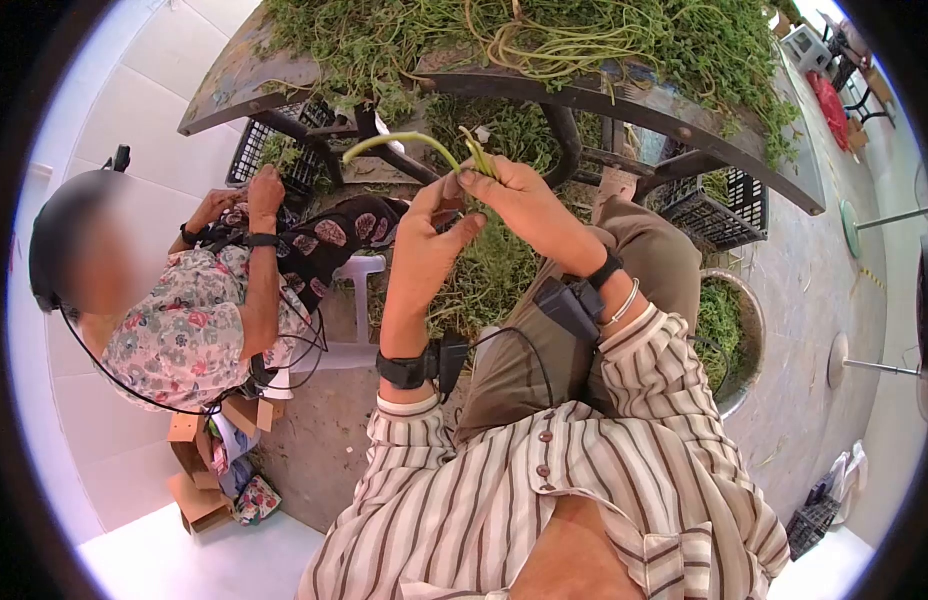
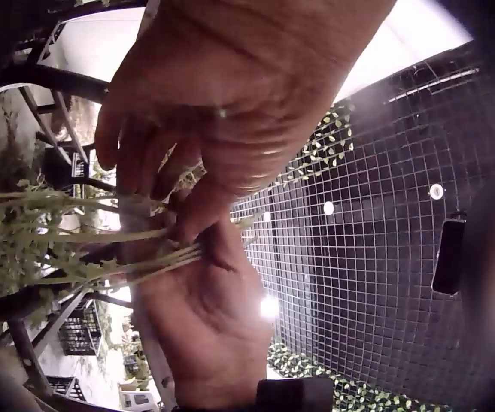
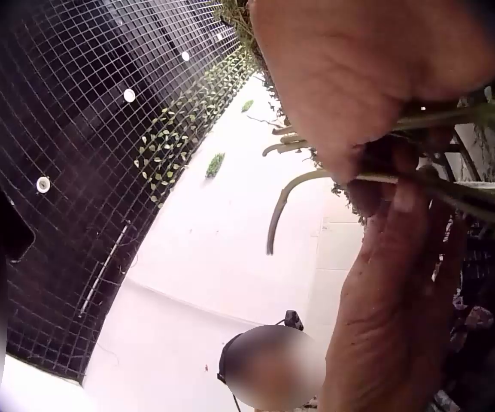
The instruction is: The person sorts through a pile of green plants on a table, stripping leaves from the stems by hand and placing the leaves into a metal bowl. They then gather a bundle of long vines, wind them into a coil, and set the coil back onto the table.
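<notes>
Both hands meet over the lap, around a few green stems. My right hand pinches the stems between thumb and fingers, and several short ends stand up beside its thumb. Against it, the left hand has its fingertips on a stem that curves out to the left. In the left wrist view the left hand bends its thumb and fingers onto the stems, above the right palm. The right wrist view shows one curved stem hanging past the fingertips; leafy parts lie beyond the hands.
Leafy greens cover the table ahead. More greens lie below the hands. Black crates stand under the table, and a round basin of greens sits at right. Another person sits at left, near cardboard boxes.
</notes>
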Demonstrator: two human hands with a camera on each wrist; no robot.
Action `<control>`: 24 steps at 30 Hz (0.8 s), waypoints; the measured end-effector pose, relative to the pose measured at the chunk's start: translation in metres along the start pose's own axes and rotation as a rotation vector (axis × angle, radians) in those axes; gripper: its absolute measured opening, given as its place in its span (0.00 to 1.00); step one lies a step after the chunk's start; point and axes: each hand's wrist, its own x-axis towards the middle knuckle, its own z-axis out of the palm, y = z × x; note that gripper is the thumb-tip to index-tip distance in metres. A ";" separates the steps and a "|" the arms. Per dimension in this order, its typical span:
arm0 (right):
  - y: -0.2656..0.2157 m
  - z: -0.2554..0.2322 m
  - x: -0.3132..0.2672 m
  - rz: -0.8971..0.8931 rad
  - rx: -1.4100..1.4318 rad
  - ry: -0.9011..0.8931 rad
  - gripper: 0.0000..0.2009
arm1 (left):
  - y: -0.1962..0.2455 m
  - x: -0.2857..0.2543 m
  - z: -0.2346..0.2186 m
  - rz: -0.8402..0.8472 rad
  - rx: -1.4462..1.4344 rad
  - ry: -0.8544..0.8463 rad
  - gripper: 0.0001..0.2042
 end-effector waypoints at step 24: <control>0.007 0.015 0.003 -0.190 -0.207 0.013 0.12 | -0.013 -0.003 0.006 -0.065 -0.157 -0.047 0.07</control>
